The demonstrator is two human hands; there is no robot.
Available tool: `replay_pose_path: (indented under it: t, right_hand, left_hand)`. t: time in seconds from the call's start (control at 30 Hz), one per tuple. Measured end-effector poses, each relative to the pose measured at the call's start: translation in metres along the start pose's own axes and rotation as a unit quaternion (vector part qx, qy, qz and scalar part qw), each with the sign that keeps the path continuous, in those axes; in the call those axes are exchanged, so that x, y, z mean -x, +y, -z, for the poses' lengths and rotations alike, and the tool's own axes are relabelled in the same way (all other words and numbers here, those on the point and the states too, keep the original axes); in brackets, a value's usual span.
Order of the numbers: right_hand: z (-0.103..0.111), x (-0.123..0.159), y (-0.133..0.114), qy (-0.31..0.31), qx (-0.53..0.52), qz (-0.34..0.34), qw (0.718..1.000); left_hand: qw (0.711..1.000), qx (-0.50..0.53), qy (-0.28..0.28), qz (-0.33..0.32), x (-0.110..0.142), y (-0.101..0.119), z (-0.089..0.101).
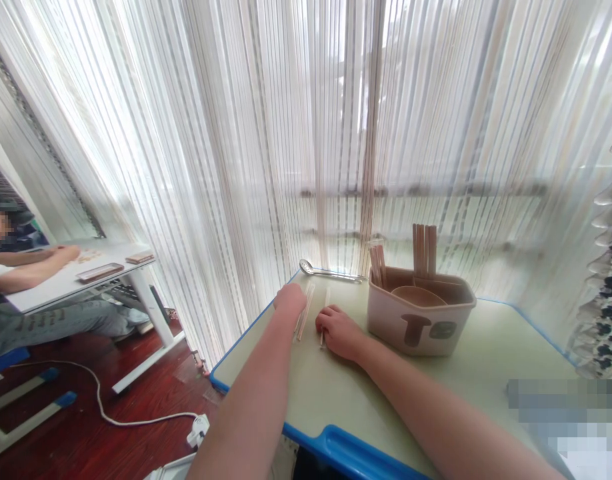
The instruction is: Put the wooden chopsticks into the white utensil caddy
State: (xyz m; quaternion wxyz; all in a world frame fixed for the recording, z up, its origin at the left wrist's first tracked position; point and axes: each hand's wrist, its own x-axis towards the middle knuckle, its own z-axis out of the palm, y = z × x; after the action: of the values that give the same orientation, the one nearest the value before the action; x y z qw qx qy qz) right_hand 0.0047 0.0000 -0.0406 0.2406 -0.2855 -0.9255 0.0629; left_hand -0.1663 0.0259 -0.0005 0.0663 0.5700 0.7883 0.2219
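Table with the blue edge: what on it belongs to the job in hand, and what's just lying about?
Seemingly in use:
thin sticks beside the left hand
single stick at the right hand
perhaps the container and its upright sticks

Seemingly lying about:
slotted spoon near the far edge

On the bin (386, 320), 1 brown mark (415, 329) looks like a T, beside 1 rounded mark (443, 330).
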Motion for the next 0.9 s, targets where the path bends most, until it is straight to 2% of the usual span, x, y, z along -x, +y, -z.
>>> replay_pose_path:
  t: [0.1, 0.17, 0.27, 0.33, 0.43, 0.53, 0.63, 0.7, 0.77, 0.9]
  right_hand:
    - [0.003, -0.001, 0.004, 0.022, -0.003, 0.005, 1.000]
    - [0.010, -0.003, 0.003, 0.058, -0.027, 0.002, 0.998]
    - [0.032, -0.010, -0.006, 0.142, -0.100, -0.034, 0.984]
    - [0.052, -0.015, -0.016, 0.198, -0.161, -0.069, 0.964]
    - [0.083, -0.021, -0.031, 0.261, -0.233, -0.084, 0.933]
    - [0.110, -0.020, -0.039, 0.271, -0.256, -0.068, 0.925]
    - [0.130, -0.015, -0.041, 0.266, -0.255, -0.065, 0.927]
    - [0.139, -0.012, -0.040, 0.262, -0.267, -0.072, 0.924]
    - [0.145, -0.010, -0.040, 0.263, -0.290, -0.079, 0.917]
    - [0.156, -0.006, -0.044, 0.301, -0.296, -0.086, 0.902]
  left_hand:
    - [1.000, -0.010, 0.002, -0.010, 0.000, 0.003, -0.001]
    - [0.999, -0.005, 0.015, -0.034, 0.001, 0.004, -0.001]
    - [0.993, 0.048, 0.038, -0.104, 0.003, 0.009, -0.003]
    - [0.979, 0.130, 0.028, -0.156, 0.005, 0.015, -0.004]
    - [0.928, 0.304, -0.054, -0.211, 0.012, 0.028, -0.005]
    - [0.843, 0.479, -0.153, -0.193, 0.022, 0.041, 0.001]
    - [0.756, 0.587, -0.236, -0.168, 0.034, 0.050, 0.014]
    - [0.728, 0.605, -0.262, -0.186, 0.043, 0.054, 0.022]
    - [0.719, 0.610, -0.264, -0.205, 0.052, 0.057, 0.028]
    - [0.671, 0.651, -0.281, -0.216, 0.068, 0.065, 0.033]
